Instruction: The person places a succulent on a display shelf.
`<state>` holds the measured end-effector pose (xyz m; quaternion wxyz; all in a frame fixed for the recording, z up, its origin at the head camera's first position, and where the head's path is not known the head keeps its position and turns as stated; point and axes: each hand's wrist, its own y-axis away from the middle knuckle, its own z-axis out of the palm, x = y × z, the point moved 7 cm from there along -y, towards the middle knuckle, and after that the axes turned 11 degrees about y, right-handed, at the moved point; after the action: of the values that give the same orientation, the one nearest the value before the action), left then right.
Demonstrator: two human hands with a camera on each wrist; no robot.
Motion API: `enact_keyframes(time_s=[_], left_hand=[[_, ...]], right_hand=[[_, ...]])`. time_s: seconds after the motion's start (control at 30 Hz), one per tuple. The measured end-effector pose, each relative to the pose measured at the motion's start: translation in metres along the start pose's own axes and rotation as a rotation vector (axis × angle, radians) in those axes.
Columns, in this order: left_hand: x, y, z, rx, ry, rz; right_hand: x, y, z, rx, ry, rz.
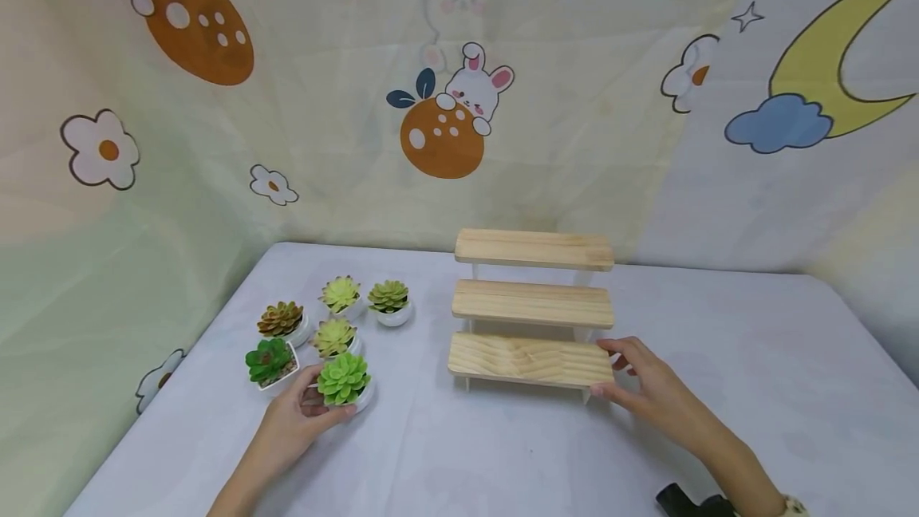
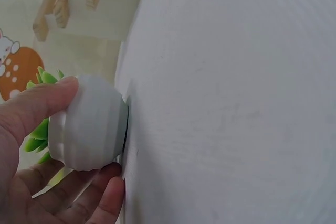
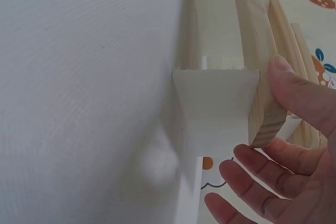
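Note:
My left hand (image 1: 290,424) grips the white pot of a bright green succulent (image 1: 343,379), thumb on one side and fingers on the other. In the left wrist view the ribbed pot (image 2: 92,124) has its base right at the white tabletop. Around it stand other potted succulents: a dark green one (image 1: 269,360), a brownish one (image 1: 281,318) and several yellow-green ones. My right hand (image 1: 659,389) holds the right end of the lowest board (image 1: 527,359) of a three-tier wooden stand. Its thumb (image 3: 302,95) presses the board's front, with fingertips at the end.
The stand's middle board (image 1: 531,304) and top board (image 1: 534,250) rise behind the lowest, on white side supports. A patterned cloth (image 1: 345,102) hangs behind the white table (image 1: 459,453). A black object (image 1: 678,499) shows near the right forearm at the front edge.

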<state>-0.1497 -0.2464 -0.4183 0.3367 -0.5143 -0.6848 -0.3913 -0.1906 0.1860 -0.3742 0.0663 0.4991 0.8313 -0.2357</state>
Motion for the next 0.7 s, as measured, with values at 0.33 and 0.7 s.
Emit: enact_keyframes(time_s=[0.33, 0.7], left_hand=[[0.013, 0.003, 0.005, -0.036, 0.094, 0.055], [0.052, 0.009, 0.030, -0.094, 0.152, 0.196]], right_hand=[[-0.001, 0.000, 0.000, -0.024, -0.011, 0.016], [-0.002, 0.000, -0.001, -0.023, -0.012, 0.015]])
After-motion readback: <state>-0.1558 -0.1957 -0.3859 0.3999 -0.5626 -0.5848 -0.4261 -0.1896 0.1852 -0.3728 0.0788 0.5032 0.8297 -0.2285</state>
